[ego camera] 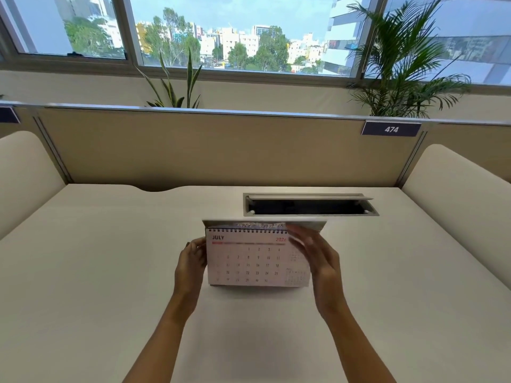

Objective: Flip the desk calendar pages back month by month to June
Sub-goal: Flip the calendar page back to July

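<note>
A spiral-bound desk calendar (249, 261) stands on the white desk (110, 272) in front of me, its front page reading JULY. A lifted page (265, 224) lies nearly flat above the wire binding, swung toward the back. My left hand (190, 261) grips the calendar's left edge. My right hand (312, 252) is at the upper right corner, blurred by motion, with fingers on the lifted page. The right part of the July page is partly hidden behind that hand.
An open cable hatch (309, 205) is set into the desk just behind the calendar. A beige partition (221, 150) with a "474" tag (391, 129) closes the back; curved side panels stand left and right. Plants and windows lie beyond.
</note>
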A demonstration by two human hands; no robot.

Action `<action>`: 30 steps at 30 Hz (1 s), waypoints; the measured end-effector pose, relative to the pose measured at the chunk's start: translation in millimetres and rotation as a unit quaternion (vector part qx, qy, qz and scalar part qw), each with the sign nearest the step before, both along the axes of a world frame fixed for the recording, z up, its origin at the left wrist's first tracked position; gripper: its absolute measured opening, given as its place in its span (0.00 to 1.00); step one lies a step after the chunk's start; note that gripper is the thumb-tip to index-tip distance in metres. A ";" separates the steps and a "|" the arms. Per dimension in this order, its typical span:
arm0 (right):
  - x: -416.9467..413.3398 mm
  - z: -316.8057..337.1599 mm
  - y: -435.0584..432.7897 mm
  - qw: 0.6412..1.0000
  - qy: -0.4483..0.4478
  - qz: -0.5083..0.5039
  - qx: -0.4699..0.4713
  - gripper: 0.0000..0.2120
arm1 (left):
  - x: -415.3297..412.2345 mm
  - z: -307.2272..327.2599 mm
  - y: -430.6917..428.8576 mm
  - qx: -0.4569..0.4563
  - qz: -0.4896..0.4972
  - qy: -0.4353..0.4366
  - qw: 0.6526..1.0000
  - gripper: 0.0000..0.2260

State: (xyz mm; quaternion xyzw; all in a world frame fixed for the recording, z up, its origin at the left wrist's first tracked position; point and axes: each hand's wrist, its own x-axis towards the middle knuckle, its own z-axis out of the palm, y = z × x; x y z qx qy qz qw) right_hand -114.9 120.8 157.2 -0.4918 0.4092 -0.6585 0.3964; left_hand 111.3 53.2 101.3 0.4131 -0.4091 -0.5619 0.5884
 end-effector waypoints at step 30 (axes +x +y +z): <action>27.2 -19.3 -32.5 0.875 0.305 -0.365 -0.093 0.15 | 1.9 -6.8 -4.0 0.018 0.001 0.037 0.999 0.17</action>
